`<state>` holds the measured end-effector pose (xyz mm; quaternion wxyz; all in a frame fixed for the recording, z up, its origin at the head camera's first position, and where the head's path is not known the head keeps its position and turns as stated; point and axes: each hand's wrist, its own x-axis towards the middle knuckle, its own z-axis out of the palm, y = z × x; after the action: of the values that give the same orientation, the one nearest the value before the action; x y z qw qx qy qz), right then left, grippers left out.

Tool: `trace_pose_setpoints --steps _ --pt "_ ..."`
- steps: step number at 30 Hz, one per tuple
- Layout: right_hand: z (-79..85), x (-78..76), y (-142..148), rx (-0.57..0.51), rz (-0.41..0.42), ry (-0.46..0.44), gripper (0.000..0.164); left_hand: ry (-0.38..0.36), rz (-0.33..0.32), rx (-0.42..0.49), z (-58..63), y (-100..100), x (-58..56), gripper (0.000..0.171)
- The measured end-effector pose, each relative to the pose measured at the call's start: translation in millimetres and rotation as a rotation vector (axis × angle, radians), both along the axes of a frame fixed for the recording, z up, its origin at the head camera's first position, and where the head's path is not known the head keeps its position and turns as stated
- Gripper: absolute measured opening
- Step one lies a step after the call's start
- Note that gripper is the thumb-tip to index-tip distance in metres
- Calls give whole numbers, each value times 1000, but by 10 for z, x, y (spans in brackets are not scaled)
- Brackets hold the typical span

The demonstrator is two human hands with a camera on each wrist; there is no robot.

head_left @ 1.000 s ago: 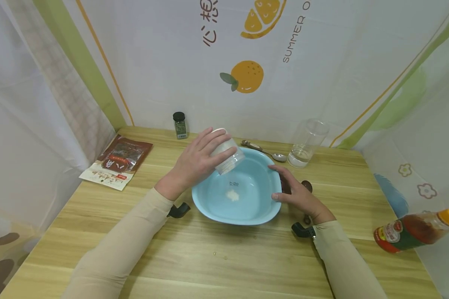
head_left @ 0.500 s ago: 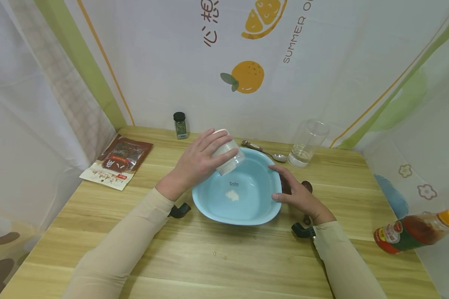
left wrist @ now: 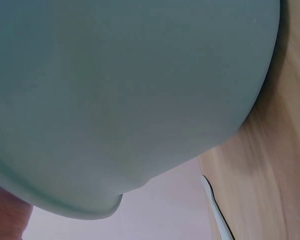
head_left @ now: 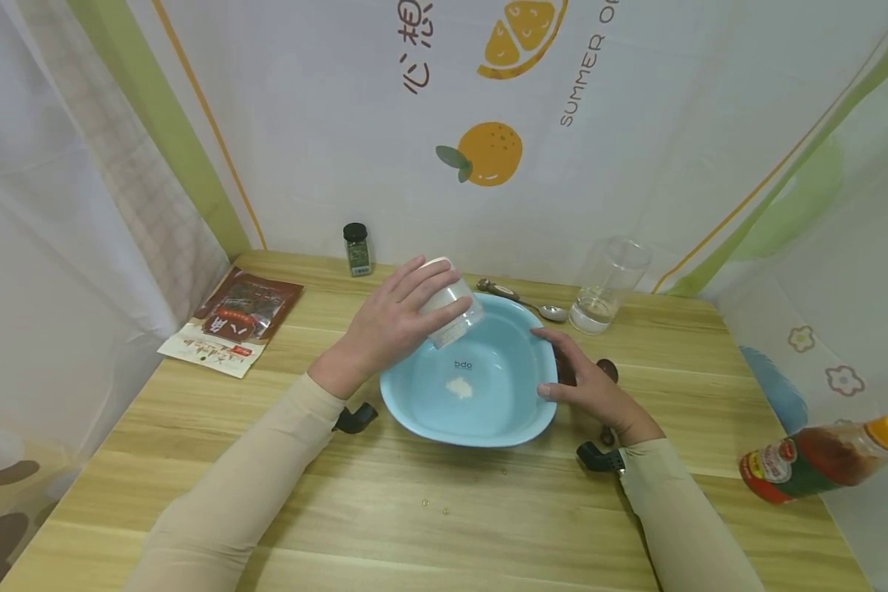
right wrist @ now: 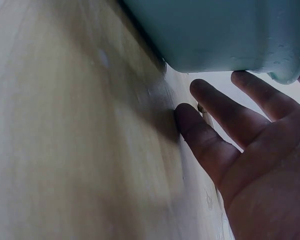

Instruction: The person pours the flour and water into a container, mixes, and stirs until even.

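Note:
My left hand (head_left: 392,316) grips a clear jar (head_left: 455,316) with a whitish upper end, tilted over the light blue basin (head_left: 407,415). The jar's lower end points down into the basin. A small patch of white powder (head_left: 460,387) lies on the basin floor, just below the printed letters. At the basin's right side, my right hand (head_left: 595,390) holds the rim, thumb and forefinger tips over its edge. The right wrist view shows its other fingers (right wrist: 225,110) spread beside and under the basin's outer wall. The basin's outside fills most of the left wrist view.
A spoon (head_left: 551,312) and a tall glass (head_left: 607,288) holding a little clear liquid stand behind the basin. A dark brown utensil (head_left: 607,370) lies partly behind my right hand. Around are a sauce bottle (head_left: 814,460), a spice jar (head_left: 357,249) and a brown packet (head_left: 237,316).
Over the last second the jar and my left hand shift very slightly, staying tilted above the basin. The right hand and the basin hold their place.

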<state>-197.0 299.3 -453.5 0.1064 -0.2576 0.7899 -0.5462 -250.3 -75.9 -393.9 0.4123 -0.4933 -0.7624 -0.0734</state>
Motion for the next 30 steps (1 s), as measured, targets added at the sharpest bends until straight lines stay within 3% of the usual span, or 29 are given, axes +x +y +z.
trace_pose_setpoints --steps 19,30 --pt "-17 1 -3 -22 -1 -15 87 0 1 4 -18 1 11 65" --pt "-17 1 -11 -11 -14 -14 87 -112 -15 81 -8 -22 12 67"
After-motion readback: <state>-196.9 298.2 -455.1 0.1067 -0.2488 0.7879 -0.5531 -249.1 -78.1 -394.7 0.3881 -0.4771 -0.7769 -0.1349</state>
